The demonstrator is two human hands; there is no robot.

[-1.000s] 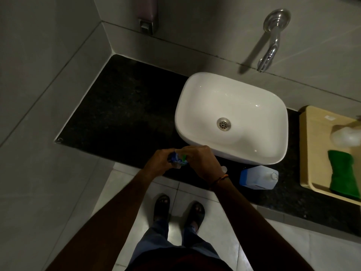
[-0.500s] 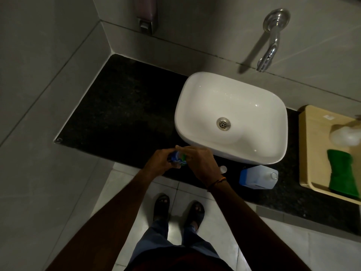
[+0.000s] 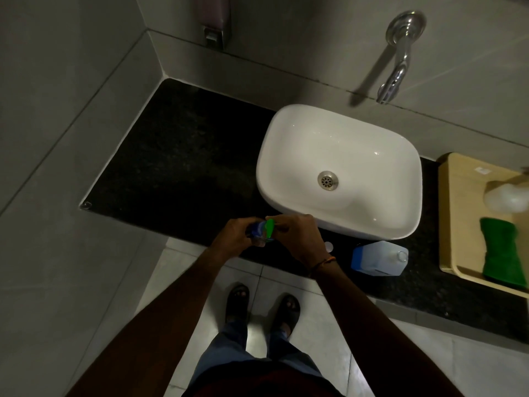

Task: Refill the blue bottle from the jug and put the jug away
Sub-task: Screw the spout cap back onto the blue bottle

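Observation:
The blue bottle [image 3: 259, 231] with a green cap sits between both hands at the counter's front edge, mostly hidden by fingers. My left hand [image 3: 233, 237] wraps the bottle's body. My right hand [image 3: 297, 234] grips its green top [image 3: 269, 227]. The jug [image 3: 379, 257], translucent with a blue label, stands uncapped on the black counter to the right of my hands, just in front of the basin. A small white cap [image 3: 329, 247] lies on the counter between my right wrist and the jug.
A white basin [image 3: 380, 156] rests on the black counter [image 3: 177, 167] with a wall tap [image 3: 396, 73] above it. A wooden tray [image 3: 455, 219] at the right holds a green cloth [image 3: 503, 253] and a white object [image 3: 506, 197]. A dispenser [image 3: 214, 21] hangs on the wall.
The hands have stayed in place. My right hand has shifted on the bottle's top, and more of the green cap shows now.

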